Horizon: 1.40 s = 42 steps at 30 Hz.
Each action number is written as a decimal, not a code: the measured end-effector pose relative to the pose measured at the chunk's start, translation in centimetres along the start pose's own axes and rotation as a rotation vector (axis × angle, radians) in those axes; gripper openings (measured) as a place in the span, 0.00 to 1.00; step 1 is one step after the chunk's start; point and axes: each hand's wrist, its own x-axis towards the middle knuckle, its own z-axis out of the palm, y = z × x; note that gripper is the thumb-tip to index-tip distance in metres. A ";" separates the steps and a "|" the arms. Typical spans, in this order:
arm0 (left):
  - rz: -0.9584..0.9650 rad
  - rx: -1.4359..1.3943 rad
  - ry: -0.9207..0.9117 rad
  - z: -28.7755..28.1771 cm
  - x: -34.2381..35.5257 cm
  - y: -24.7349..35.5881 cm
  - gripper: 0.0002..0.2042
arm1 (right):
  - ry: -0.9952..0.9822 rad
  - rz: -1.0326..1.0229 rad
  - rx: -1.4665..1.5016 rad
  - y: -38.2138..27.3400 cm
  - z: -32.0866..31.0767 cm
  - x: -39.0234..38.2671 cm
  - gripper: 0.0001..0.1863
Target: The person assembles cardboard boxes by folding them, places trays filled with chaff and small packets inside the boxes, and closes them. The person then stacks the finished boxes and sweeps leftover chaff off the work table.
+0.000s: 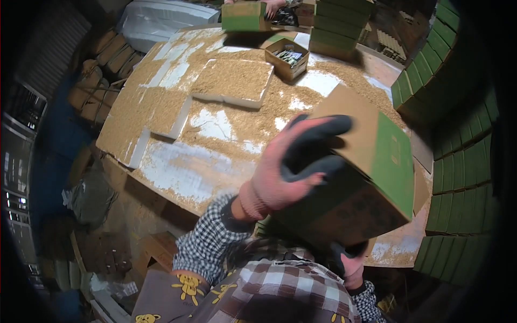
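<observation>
A cardboard box with a green band is held tilted in front of my body, over the near right part of the table. Against its left side is my left hand, in a pink glove with a dark grey palm; its thumb and fingers are curved and spread along the box. My right hand, gloved the same way, is at the box's lower edge close to my body. The box hides part of its fingers, which appear to support it from below.
Sawdust-like grains cover much of the table, with white slabs on it. Beyond stands an open box of small items. Green boxes are stacked behind and along the right. Across the table, another person's hands touch a green box.
</observation>
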 end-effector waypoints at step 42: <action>-1.220 0.909 -0.184 -21.8 -27.0 -21.0 0.40 | -0.157 0.015 -0.668 -5.2 -4.0 16.1 0.33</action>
